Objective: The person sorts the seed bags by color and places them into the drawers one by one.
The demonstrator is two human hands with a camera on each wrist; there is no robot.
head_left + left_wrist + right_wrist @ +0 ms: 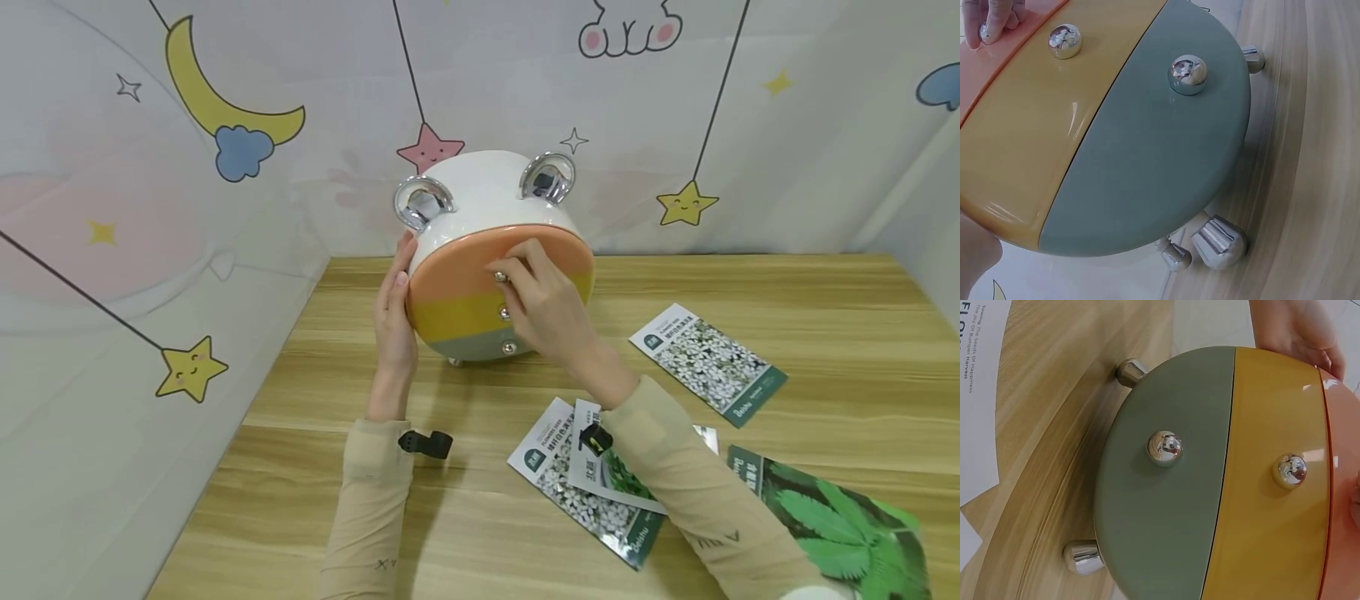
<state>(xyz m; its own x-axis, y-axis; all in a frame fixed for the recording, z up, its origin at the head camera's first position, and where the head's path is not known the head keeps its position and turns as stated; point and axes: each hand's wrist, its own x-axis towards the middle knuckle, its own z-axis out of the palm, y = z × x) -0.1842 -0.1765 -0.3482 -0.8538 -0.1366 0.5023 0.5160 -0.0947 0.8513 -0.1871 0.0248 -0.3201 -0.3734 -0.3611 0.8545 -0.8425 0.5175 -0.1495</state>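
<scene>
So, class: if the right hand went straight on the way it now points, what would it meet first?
Most likely the orange panel, just behind the silver knob that the right hand pinches; how much gap remains is hard to tell.

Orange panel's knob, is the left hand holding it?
No, the right hand pinches that knob; the left hand touches the cabinet.

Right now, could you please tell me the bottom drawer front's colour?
The bottom drawer front is grey-green, clearest in the left wrist view.
</scene>
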